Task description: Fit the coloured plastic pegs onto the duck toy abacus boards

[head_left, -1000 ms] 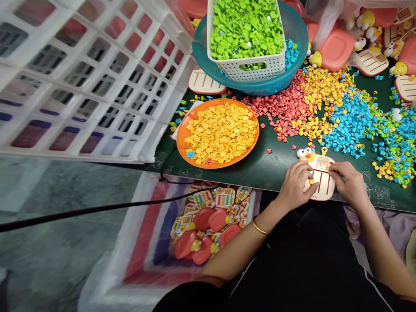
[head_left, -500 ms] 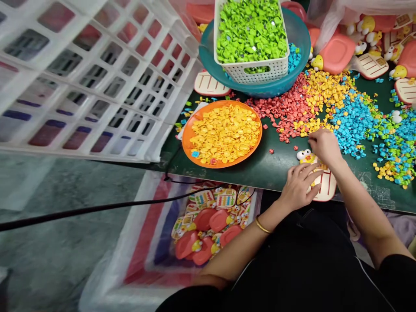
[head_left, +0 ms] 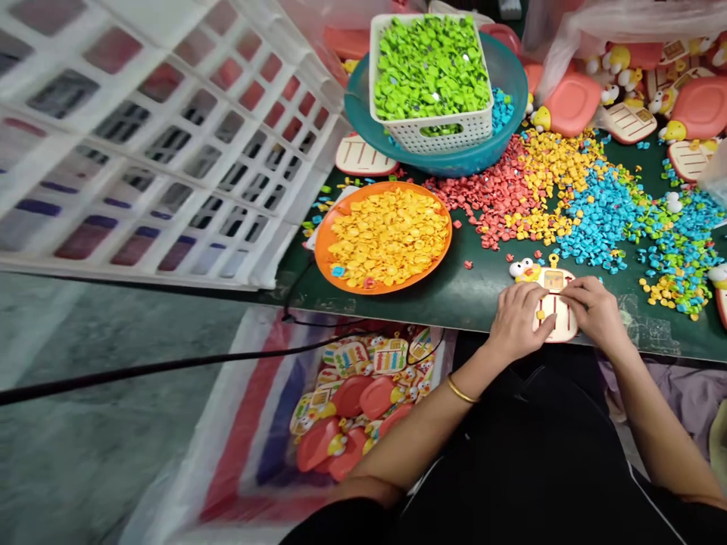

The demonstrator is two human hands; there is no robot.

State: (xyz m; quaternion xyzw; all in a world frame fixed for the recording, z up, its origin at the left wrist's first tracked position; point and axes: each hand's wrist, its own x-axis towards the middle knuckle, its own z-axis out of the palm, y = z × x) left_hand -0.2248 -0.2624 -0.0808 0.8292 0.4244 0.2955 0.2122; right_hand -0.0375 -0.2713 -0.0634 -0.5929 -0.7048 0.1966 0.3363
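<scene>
A cream toy board (head_left: 563, 327) with slotted red lines and a small yellow duck head (head_left: 523, 269) lies flat at the table's front edge. My left hand (head_left: 516, 319) grips its left side, with the thumb reaching over the face and the fingers near its middle. A yellow bead (head_left: 540, 315) sits on the board beside that thumb. My right hand (head_left: 596, 309) is over the board's right side, fingertips pinched together at the slots and close to my left fingertips. Whatever lies in that pinch is too small to make out.
Beyond the board spread loose red beads (head_left: 494, 216), yellow beads (head_left: 560, 160) and blue beads (head_left: 596, 216). An orange plate (head_left: 325, 261) of yellow pieces stands left. Behind it, a white basket (head_left: 437, 136) of green pieces rests in a teal basin (head_left: 514, 129). A white crate (head_left: 187, 170) leans leftward.
My right hand has come from the bead pile down to the board, its fingertips now at the slots. My left hand's fingers have drawn closer together on the board.
</scene>
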